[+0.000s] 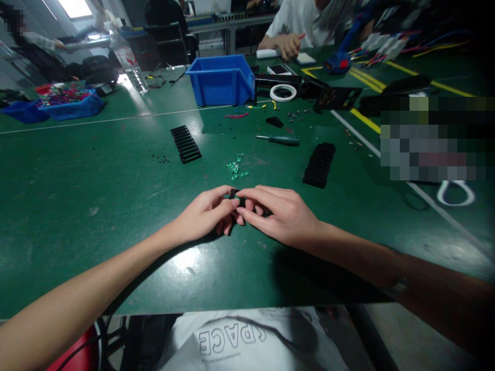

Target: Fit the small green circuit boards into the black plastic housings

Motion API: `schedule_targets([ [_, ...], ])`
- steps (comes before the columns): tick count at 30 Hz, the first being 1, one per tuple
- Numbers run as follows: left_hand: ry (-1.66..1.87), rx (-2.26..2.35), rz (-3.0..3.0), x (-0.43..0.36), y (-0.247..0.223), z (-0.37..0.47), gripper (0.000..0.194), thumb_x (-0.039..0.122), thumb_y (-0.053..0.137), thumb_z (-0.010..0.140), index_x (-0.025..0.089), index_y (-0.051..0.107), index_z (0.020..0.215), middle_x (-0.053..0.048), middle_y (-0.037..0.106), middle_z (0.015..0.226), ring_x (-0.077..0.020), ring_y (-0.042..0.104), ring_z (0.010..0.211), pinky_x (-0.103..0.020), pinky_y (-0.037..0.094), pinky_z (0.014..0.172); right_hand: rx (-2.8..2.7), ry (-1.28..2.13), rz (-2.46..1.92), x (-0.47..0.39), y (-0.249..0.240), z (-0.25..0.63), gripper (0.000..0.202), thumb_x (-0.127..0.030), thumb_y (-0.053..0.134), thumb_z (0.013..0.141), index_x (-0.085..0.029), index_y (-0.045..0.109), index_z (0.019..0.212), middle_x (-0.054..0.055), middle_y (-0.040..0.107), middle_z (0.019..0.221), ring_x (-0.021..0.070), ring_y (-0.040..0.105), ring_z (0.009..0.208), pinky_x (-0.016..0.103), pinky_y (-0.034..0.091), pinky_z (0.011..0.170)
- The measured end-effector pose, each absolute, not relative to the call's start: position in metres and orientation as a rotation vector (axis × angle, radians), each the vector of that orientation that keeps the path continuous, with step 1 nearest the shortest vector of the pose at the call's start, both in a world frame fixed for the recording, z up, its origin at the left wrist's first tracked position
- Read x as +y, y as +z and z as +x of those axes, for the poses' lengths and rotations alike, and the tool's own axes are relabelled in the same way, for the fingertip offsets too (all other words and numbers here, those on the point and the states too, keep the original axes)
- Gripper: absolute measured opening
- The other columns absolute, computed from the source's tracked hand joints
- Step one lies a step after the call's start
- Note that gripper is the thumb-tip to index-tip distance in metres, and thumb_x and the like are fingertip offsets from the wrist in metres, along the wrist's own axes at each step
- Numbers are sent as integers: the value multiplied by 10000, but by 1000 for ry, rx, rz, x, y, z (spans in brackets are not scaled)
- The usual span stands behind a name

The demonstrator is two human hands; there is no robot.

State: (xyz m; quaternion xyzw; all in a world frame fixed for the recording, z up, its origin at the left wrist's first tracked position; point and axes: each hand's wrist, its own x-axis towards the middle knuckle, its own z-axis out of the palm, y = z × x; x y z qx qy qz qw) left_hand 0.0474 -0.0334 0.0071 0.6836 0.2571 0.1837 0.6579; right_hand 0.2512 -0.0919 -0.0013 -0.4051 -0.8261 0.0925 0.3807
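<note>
My left hand (211, 209) and my right hand (284, 212) meet over the near middle of the table, both closed on one small black plastic part (234, 192). A bit of green circuit board (237, 196) shows on the part between my fingertips; most of the part is hidden by my fingers. Just beyond my hands lies a loose pile of small green circuit boards (233, 168). Farther left is a black slotted strip of parts (186, 144), and to the right a stack of black parts (319, 165).
A green-handled screwdriver (284, 140) lies past the boards. Behind it stand a blue bin (220, 80), a roll of white tape (283, 93) and scattered screws (297, 114). A plastic bottle (129, 59) and blue trays of wires (71, 104) are at left. A co-worker's hand (288, 45) rests opposite.
</note>
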Motion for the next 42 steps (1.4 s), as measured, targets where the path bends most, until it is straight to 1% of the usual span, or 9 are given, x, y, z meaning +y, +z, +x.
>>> schedule_targets([
  [12,417,582,1528,-34,5,47,255,405,510,1007,153,513,1044,-36,690,794,-89,622,518,-161,458,443,-2093,234,-1025,-92,-2,251,223,-220,650,936,-152,653,1148,26,709,834,134,635,713,252,492,673],
  [19,412,579,1511,-34,8,47,322,454,443,1029,143,529,1034,-64,700,833,-91,626,532,-167,466,460,-2058,254,-1067,-93,-1,250,181,-229,636,935,-172,660,1105,9,689,794,115,585,650,242,466,626],
  [24,422,592,1491,-34,8,47,313,450,455,1025,145,525,1037,-50,690,786,-96,626,524,-167,468,460,-2047,228,-1060,-93,-1,250,187,-224,652,915,-164,656,1092,4,686,782,106,566,623,240,468,620],
  [32,417,576,1481,-33,7,47,336,468,441,1028,144,528,1041,-75,713,830,-98,633,532,-170,473,462,-2026,236,-1049,-94,0,249,183,-227,640,928,-178,652,1103,5,692,782,106,562,617,238,473,617],
  [36,406,574,1493,-33,8,46,326,453,420,1037,144,524,1033,-80,713,841,-102,635,537,-172,471,456,-2028,239,-1040,-93,-1,249,190,-220,652,923,-164,657,1105,2,692,779,99,553,610,232,472,610],
  [42,405,568,1487,-33,8,46,345,464,461,1023,136,547,1084,-81,718,855,-99,641,546,-169,472,463,-2027,251,-1042,-93,-3,250,196,-217,641,932,-172,655,1123,-1,697,775,101,555,611,238,470,613],
])
